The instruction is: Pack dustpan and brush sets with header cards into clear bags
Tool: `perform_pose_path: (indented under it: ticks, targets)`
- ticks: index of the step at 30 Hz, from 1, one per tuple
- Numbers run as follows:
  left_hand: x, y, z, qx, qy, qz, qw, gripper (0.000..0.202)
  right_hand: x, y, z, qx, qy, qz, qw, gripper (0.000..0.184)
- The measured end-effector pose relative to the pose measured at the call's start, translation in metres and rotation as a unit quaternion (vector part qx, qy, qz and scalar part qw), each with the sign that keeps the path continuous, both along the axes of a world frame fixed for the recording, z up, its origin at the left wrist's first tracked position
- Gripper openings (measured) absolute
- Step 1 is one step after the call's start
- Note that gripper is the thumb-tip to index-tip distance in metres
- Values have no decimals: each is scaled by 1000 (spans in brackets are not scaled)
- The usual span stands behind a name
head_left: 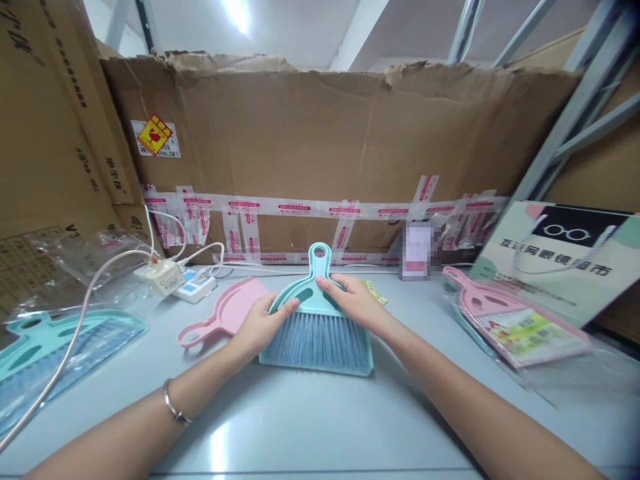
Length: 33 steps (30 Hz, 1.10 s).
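Observation:
A turquoise hand brush point(323, 340) with blue-grey bristles is nested in a matching dustpan point(369, 357), handle end pointing away from me. My left hand point(261, 323) grips the set at its left edge, thumb on top. My right hand point(353, 301) holds its right shoulder just below the handle, thumb on the front; most of its fingers are hidden behind. Beside my left hand a pink dustpan point(237, 303) lies on the table. Behind my right hand shows part of a yellow-green label point(375, 292).
Turquoise brush set point(70, 343) in plastic lies left, crossed by a cable point(83, 313). A plug point(165, 275) and power strip point(196, 285) sit behind. Pink set point(520, 320) in plastic lies right, near a paper bag point(560, 260). A phone point(417, 250) leans on the cardboard point(320, 133).

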<state>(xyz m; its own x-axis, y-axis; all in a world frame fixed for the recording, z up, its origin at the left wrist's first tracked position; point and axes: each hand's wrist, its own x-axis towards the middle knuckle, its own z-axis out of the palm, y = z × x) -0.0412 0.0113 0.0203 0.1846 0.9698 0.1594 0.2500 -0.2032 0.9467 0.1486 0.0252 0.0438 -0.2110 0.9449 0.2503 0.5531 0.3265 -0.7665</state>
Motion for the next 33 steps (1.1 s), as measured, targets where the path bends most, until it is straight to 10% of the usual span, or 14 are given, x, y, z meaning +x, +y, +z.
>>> perform_pose_path:
  ticks: [11,19,22,28,33]
  targets:
    - [-3,0,3,39,53,-10,998,36,-3,3,-7,82,-52,-24,995,43]
    - [-5,5,1,42,33,-3,999,37,5,2,-1,1,22,50,998,39]
    - [-10,7,4,27,23,26,999,36,24,12,4,-32,45,82,995,39]
    - [-18,10,11,0,15,90,996,41,101,51,-7,-24,-91,-110,989,33]
    - [-19,11,8,2,28,94,995,42,136,61,-29,-99,-178,-137,969,37]
